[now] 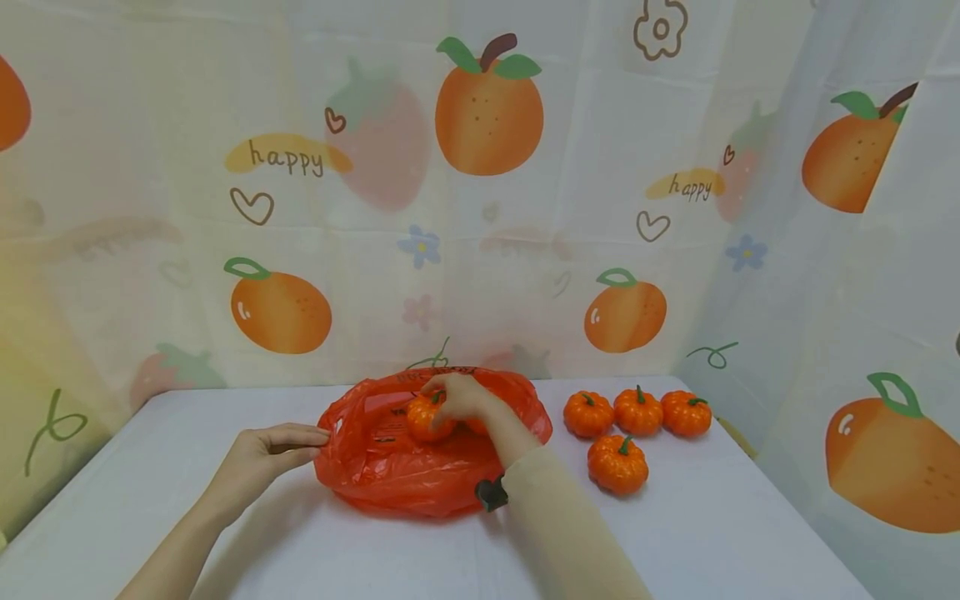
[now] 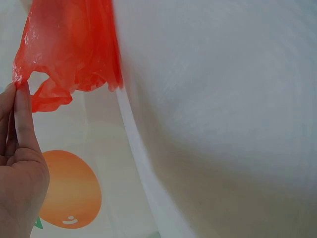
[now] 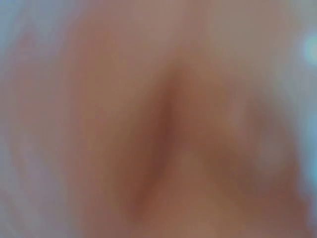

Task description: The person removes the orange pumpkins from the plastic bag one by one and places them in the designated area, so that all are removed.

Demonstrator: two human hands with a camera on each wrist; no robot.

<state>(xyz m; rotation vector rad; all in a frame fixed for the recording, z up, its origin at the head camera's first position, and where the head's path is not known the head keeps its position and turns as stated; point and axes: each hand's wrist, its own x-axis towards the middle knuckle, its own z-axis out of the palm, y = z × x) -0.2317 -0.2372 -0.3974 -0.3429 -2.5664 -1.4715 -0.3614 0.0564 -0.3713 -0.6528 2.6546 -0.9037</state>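
Observation:
A red plastic bag (image 1: 420, 487) lies with its mouth spread wide on the white table. My left hand (image 1: 258, 467) pinches the bag's left edge between thumb and fingers; the left wrist view shows the same hand (image 2: 22, 163) with its fingertips at the red film. Over the bag's opening, my right hand (image 1: 465, 398) grips a small orange pumpkin (image 1: 423, 419) with a green stem. Some more orange shows inside the bag behind the right wrist, mostly hidden. The right wrist view is too blurred to make out anything.
To the right of the bag sit several more small pumpkins: three in a back row, including a middle pumpkin (image 1: 638, 412), and a front pumpkin (image 1: 618, 465). A fruit-printed curtain (image 1: 465, 217) hangs behind the table (image 1: 405, 562).

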